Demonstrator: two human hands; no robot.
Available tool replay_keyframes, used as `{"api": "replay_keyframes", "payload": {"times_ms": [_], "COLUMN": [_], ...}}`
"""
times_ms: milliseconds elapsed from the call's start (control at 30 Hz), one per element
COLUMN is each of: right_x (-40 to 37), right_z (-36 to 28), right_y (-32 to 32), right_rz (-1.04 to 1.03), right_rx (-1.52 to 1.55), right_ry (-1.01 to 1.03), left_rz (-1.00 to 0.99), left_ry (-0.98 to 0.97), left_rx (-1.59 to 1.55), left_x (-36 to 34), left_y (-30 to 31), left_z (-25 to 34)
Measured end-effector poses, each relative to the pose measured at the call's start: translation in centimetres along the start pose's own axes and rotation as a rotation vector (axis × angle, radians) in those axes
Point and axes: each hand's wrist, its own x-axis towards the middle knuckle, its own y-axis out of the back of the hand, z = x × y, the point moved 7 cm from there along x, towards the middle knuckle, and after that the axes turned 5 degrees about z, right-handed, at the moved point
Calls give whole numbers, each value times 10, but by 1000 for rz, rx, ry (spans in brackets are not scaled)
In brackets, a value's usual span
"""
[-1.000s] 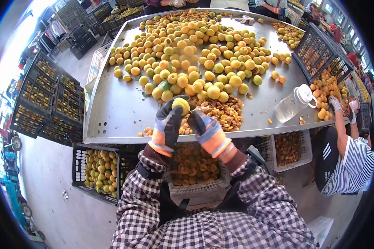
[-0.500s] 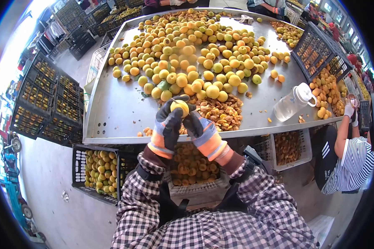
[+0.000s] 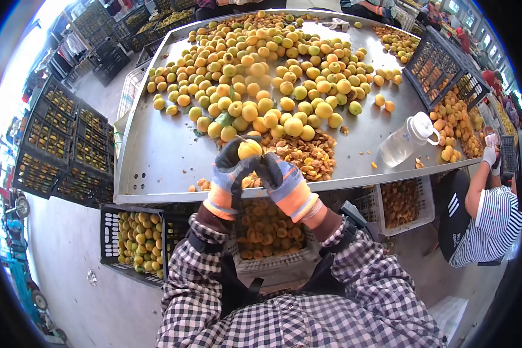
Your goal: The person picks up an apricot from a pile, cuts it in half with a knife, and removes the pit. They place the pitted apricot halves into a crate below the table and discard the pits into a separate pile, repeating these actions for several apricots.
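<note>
At my twelve o'clock, my left hand [image 3: 228, 173] pinches a yellow fruit [image 3: 250, 149]; my right hand [image 3: 283, 181], fingers bunched, sits at its four o'clock. Dark trousers [image 3: 453, 217], two o'clock: lettering illegible.

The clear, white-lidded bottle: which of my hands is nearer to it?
Right: your right gloved hand is apart, left of the bottle; your left gloved hand is farther left.

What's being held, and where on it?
One yellow-orange fruit, held around its left side by the gloved left hand. The right hand is at its lower right; whether that grips too, can't tell.
</note>
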Motion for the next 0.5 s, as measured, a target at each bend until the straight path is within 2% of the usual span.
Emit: {"api": "replay_keyframes", "payload": {"times_ms": [33, 67, 100, 167, 233, 300, 367, 400, 467, 500], "right_x": [-1, -2, -1, 2, 0, 1, 4, 4, 2, 1], "right_z": [-2, -3, -3, 5, 14, 10, 4, 6, 3, 7], "right_y": [0, 1, 1, -3, -3, 0, 3, 1, -4, -8], "right_rz": [44, 87, 90, 43, 37, 28, -31, -35, -12, -9], "right_rx": [-52, -107, -109, -140, -204, -266, -241, -240, -303, -303], "right_ry": [31, 63, 62, -14, 49, 110, 1, -1, 127, 124], "left_rz": [59, 9, 5, 117, 69, 40, -2, 75, 171, 240], "left_ry": [60, 167, 167, 197, 186, 32, -10, -15, 33, 60], "left_rx": [-155, -319, -320, -413, -303, 140, 145, 86, -6, -39], "left_x": [-3, -7, -7, -7, -1, 8, 4, -1, -2, -5], "left_y": [-2, -11, -16, -17, -6, 7, 0, -1, 7, 2], "left_z": [-8, -16, -18, -22, -17, -13, -2, -1, -16, -19]}}
